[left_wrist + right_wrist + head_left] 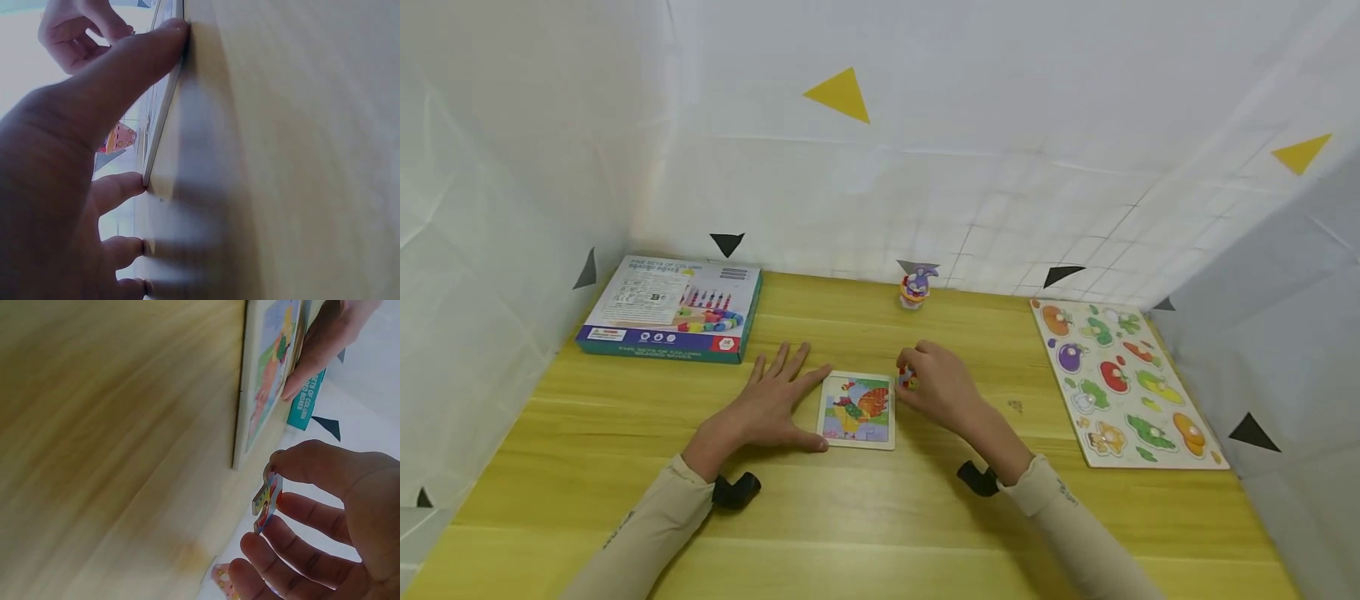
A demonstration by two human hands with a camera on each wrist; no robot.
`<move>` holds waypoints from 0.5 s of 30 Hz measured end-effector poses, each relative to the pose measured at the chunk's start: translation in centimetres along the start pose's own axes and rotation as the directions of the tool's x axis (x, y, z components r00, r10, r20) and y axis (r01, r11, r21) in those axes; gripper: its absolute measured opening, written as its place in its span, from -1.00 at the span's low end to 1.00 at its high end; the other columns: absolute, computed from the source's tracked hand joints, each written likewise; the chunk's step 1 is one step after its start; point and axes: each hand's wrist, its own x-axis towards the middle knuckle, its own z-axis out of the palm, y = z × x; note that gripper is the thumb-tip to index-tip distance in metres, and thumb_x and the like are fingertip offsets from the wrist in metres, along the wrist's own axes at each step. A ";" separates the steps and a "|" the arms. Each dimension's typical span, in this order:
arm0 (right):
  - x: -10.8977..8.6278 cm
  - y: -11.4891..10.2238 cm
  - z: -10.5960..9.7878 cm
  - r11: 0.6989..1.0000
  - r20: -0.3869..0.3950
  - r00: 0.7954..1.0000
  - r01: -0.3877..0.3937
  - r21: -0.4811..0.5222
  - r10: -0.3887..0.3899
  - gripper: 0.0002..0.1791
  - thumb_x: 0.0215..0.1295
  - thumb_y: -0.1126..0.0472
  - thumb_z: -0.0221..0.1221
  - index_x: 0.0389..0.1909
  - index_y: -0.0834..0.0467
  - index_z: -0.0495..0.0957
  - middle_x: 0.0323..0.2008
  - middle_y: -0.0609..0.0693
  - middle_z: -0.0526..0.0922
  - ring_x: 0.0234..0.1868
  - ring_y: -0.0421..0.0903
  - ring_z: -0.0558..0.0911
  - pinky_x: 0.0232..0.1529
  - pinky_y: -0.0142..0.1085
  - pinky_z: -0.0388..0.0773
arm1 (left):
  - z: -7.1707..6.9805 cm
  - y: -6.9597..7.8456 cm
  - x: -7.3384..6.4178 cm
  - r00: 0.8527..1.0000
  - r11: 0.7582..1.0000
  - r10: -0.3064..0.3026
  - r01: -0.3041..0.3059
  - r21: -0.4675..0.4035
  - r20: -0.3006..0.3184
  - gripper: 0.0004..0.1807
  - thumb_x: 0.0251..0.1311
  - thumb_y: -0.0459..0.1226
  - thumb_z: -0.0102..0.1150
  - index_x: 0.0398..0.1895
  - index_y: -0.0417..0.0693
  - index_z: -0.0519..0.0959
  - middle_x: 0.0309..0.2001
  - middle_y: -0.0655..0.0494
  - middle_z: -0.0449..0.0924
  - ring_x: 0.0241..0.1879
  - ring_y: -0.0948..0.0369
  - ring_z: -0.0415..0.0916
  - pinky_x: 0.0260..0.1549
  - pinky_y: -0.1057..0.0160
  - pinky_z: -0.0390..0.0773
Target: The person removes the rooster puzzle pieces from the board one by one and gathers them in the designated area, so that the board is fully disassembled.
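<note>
A small square jigsaw puzzle (857, 445) with a pale frame and a colourful bird picture lies flat at the middle of the table. My left hand (767, 408) rests beside it with fingers spread; thumb and index fingertip touch the frame's left edge, as the left wrist view also shows. Just off the right edge, my right hand (942, 387) pinches a jigsaw piece (269, 500) between thumb and fingers. In the right wrist view this piece, printed in red, yellow and blue, is held apart from the frame and tilted on edge.
A bead-set box (670, 310) lies at the back left. Behind the puzzle stands a purple rabbit figure (915, 287). A vegetable peg board (1131, 392) lies on the right. White sheeting (865, 192) encloses the wooden table (850, 517) at the back and sides.
</note>
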 end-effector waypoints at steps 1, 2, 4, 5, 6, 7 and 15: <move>-0.1 0.2 0.0 1.000 0.003 1.000 -0.004 -0.001 0.004 -0.79 0.10 0.20 0.42 -0.25 0.16 0.68 -0.38 0.01 0.57 -0.41 -0.15 0.50 -0.45 -0.29 0.49 | 0.0 0.0 0.0 1.000 1.000 0.000 0.000 0.000 0.001 0.23 -0.13 0.42 0.34 0.60 0.16 0.10 0.60 -0.18 -0.30 0.53 -0.25 -0.46 0.36 -0.37 -0.42; -0.1 0.3 0.0 1.000 0.004 1.000 -0.007 -0.004 0.007 -0.80 0.10 0.20 0.42 -0.26 0.15 0.68 -0.38 0.00 0.56 -0.41 -0.15 0.51 -0.44 -0.29 0.50 | 0.0 0.0 0.0 1.000 1.000 -0.002 0.002 -0.001 0.001 0.23 -0.13 0.42 0.34 0.60 0.16 0.10 0.60 -0.18 -0.30 0.53 -0.24 -0.46 0.36 -0.37 -0.42; -0.2 0.6 0.0 1.000 0.005 1.000 -0.016 -0.007 0.016 -0.80 0.10 0.20 0.43 -0.26 0.16 0.69 -0.39 0.00 0.56 -0.41 -0.14 0.52 -0.44 -0.30 0.50 | 0.0 0.0 0.0 1.000 1.000 -0.004 0.004 -0.005 0.004 0.24 -0.13 0.42 0.35 0.60 0.16 0.09 0.60 -0.18 -0.31 0.53 -0.24 -0.47 0.36 -0.36 -0.42; -0.3 0.7 0.1 1.000 0.006 1.000 -0.021 -0.007 0.021 -0.80 0.10 0.20 0.43 -0.26 0.16 0.69 -0.39 -0.01 0.56 -0.40 -0.14 0.53 -0.44 -0.30 0.51 | 0.0 0.0 0.0 1.000 1.000 -0.003 0.003 -0.009 0.004 0.24 -0.13 0.42 0.35 0.60 0.15 0.10 0.60 -0.19 -0.31 0.53 -0.25 -0.47 0.36 -0.37 -0.42; -0.3 0.8 0.1 1.000 0.007 1.000 -0.025 -0.008 0.025 -0.79 0.09 0.20 0.44 -0.26 0.16 0.70 -0.39 -0.01 0.56 -0.40 -0.14 0.53 -0.44 -0.29 0.51 | -0.1 0.0 0.0 1.000 1.000 -0.005 0.005 -0.011 0.006 0.24 -0.14 0.41 0.36 0.60 0.15 0.10 0.60 -0.19 -0.31 0.53 -0.25 -0.47 0.36 -0.37 -0.42; -0.3 0.9 0.1 1.000 0.008 1.000 -0.029 -0.009 0.029 -0.79 0.09 0.20 0.44 -0.26 0.16 0.70 -0.39 -0.01 0.56 -0.39 -0.14 0.54 -0.43 -0.29 0.52 | -0.1 0.0 0.0 1.000 1.000 -0.008 0.008 -0.010 0.008 0.24 -0.14 0.41 0.35 0.60 0.16 0.09 0.60 -0.19 -0.32 0.53 -0.25 -0.47 0.36 -0.37 -0.42; -0.8 1.7 0.3 1.000 0.015 1.000 -0.020 -0.002 0.020 -0.81 0.09 0.22 0.46 -0.27 0.17 0.72 -0.38 0.01 0.57 -0.40 -0.14 0.56 -0.43 -0.28 0.54 | -0.1 0.0 0.0 1.000 1.000 -0.008 0.008 -0.011 0.005 0.24 -0.13 0.41 0.36 0.60 0.16 0.09 0.60 -0.18 -0.32 0.53 -0.24 -0.47 0.36 -0.36 -0.40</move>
